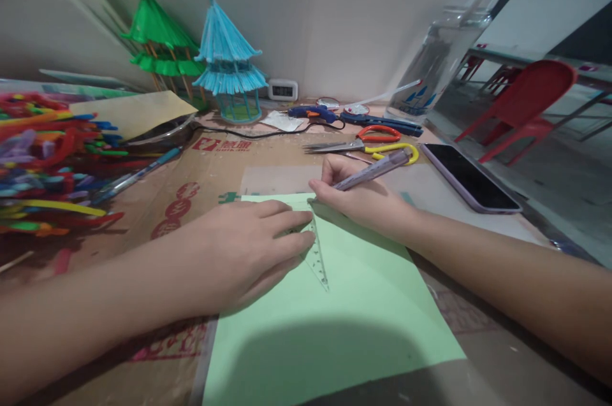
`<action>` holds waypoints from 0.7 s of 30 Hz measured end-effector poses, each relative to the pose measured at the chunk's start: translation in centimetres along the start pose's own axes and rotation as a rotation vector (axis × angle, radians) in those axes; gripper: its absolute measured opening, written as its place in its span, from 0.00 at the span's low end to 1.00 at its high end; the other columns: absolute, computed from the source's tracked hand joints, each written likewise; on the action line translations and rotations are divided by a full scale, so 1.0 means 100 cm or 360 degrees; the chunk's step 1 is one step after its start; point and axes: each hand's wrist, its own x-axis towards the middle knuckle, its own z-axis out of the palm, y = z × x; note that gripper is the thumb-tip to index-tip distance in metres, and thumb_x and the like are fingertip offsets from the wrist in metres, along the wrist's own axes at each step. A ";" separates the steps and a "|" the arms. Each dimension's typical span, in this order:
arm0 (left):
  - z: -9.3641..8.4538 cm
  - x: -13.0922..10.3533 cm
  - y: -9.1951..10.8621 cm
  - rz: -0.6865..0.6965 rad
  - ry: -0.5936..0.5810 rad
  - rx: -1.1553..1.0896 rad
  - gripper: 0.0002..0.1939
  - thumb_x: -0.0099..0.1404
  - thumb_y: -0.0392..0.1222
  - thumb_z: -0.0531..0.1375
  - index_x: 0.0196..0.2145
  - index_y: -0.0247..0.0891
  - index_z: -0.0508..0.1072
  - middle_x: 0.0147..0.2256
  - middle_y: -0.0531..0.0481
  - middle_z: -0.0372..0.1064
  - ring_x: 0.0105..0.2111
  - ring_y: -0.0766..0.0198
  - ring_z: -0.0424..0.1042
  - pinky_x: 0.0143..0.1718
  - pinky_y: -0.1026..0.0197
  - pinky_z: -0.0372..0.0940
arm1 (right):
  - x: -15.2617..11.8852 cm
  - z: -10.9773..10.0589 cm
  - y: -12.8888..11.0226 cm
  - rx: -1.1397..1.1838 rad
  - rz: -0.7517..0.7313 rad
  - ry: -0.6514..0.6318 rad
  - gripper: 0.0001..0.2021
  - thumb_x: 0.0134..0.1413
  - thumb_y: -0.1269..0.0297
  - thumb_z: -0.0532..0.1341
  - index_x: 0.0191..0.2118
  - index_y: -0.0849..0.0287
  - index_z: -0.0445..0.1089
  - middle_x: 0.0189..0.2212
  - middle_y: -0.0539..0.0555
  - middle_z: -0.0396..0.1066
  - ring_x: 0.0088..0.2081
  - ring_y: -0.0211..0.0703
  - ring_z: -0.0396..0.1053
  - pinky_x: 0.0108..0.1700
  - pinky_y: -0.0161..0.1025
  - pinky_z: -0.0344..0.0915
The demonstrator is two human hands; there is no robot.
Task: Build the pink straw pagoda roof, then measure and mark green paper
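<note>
A light green sheet of paper (335, 342) lies on the brown cardboard table cover. On its upper part rests a clear triangular ruler (317, 261), partly hidden under my left hand (258, 246), which lies flat on it with the fingers stretched out. My right hand (358, 195) is closed round a purple-grey pen (375, 170). The pen's lower end is hidden behind the fingers, which are close to the ruler's upper edge, near the top of the sheet.
Colourful pipe cleaners (48, 157) are piled at the left. Behind stand green (160, 27) and blue (228, 43) pavilion models, a small clock (282, 90) and a glue gun (313, 113). Scissors (335, 146), a phone (468, 176) and a clear bottle (430, 68) are at the right.
</note>
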 end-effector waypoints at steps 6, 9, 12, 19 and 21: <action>0.004 -0.004 0.001 0.0001 -0.0126 0.0063 0.16 0.72 0.36 0.50 0.53 0.38 0.72 0.56 0.41 0.70 0.51 0.50 0.71 0.47 0.49 0.71 | -0.002 -0.003 0.003 0.0150 0.0001 0.0029 0.08 0.57 0.62 0.60 0.29 0.58 0.63 0.24 0.46 0.65 0.26 0.35 0.61 0.28 0.34 0.55; 0.004 -0.005 0.001 -0.0025 -0.0185 0.0017 0.18 0.70 0.35 0.52 0.55 0.38 0.70 0.58 0.42 0.68 0.53 0.49 0.70 0.49 0.48 0.70 | -0.005 -0.004 0.004 0.0339 -0.0003 0.0015 0.07 0.56 0.61 0.62 0.37 0.59 0.70 0.32 0.50 0.72 0.31 0.37 0.67 0.32 0.34 0.60; 0.002 -0.004 0.000 -0.0077 -0.0201 -0.0074 0.19 0.68 0.34 0.54 0.55 0.38 0.69 0.58 0.42 0.68 0.54 0.49 0.69 0.49 0.49 0.70 | -0.007 -0.005 0.004 0.0382 0.0044 -0.0043 0.06 0.55 0.66 0.62 0.39 0.59 0.71 0.33 0.51 0.73 0.31 0.37 0.69 0.31 0.34 0.61; 0.009 -0.002 0.005 -0.0186 -0.0273 -0.0106 0.18 0.67 0.35 0.51 0.53 0.40 0.68 0.61 0.42 0.64 0.54 0.48 0.69 0.48 0.45 0.69 | -0.005 -0.007 0.007 0.0255 -0.0010 -0.0016 0.09 0.54 0.66 0.61 0.28 0.55 0.59 0.22 0.46 0.63 0.22 0.34 0.60 0.23 0.33 0.54; 0.012 -0.004 0.007 -0.0160 -0.0330 -0.0093 0.20 0.66 0.35 0.50 0.55 0.39 0.67 0.62 0.40 0.61 0.55 0.47 0.68 0.47 0.44 0.68 | -0.003 -0.008 0.007 0.0159 -0.0026 -0.0014 0.11 0.55 0.65 0.61 0.26 0.55 0.58 0.20 0.46 0.61 0.22 0.34 0.57 0.23 0.34 0.52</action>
